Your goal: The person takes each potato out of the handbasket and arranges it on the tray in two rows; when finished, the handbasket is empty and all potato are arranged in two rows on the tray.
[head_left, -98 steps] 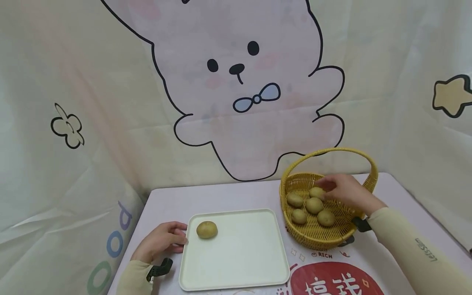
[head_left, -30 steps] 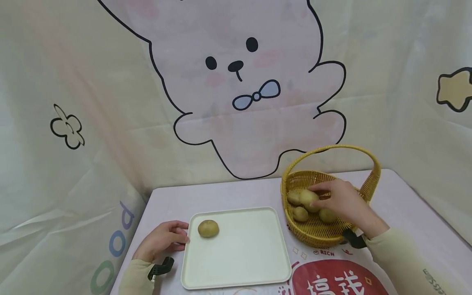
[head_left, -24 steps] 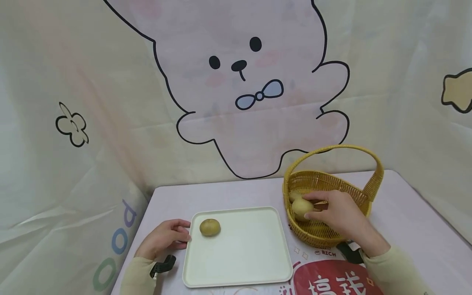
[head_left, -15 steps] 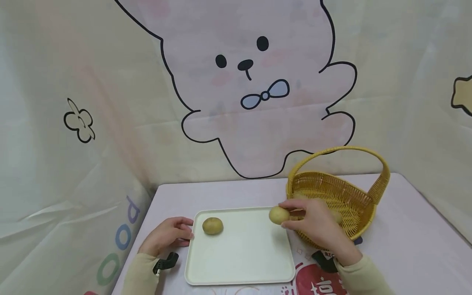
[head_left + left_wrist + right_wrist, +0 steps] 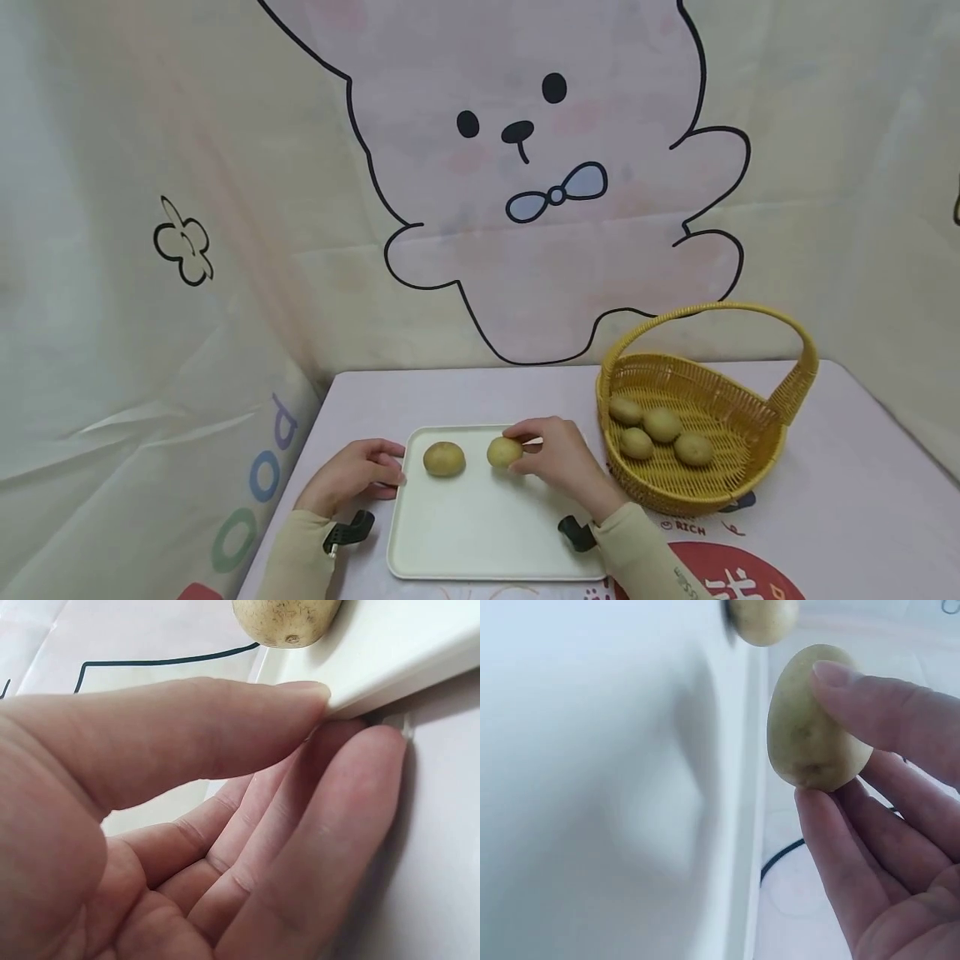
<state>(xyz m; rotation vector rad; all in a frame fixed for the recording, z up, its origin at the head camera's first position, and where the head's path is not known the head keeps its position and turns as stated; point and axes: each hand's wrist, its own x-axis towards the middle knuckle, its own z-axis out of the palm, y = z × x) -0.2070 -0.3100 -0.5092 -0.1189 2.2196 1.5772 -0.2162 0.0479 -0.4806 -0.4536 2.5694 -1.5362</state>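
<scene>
Over the back part of a white tray [image 5: 487,533], my right hand [image 5: 562,462] pinches a potato [image 5: 505,452] between thumb and fingers. The right wrist view shows the held potato [image 5: 810,724] with the thumb on one side and fingertips at its lower end. A second potato [image 5: 444,459] lies near the tray's back left corner. My left hand [image 5: 358,479] holds the tray's left rim; in the left wrist view its thumb [image 5: 225,720] lies at the rim with the fingers bent below. To the right, a yellow wicker basket [image 5: 738,450] contains several potatoes [image 5: 662,425].
The basket's tall arched handle [image 5: 795,379] rises above it at the table's back right. A cloth with a cartoon animal hangs behind the table [image 5: 847,483]. Red and white printing [image 5: 727,567] marks the table surface in front of the basket.
My right hand has taken a potato from the basket and carried it left over the tray. My left hand has stayed at the tray's rim. The head view has turned slightly right-to-left.
</scene>
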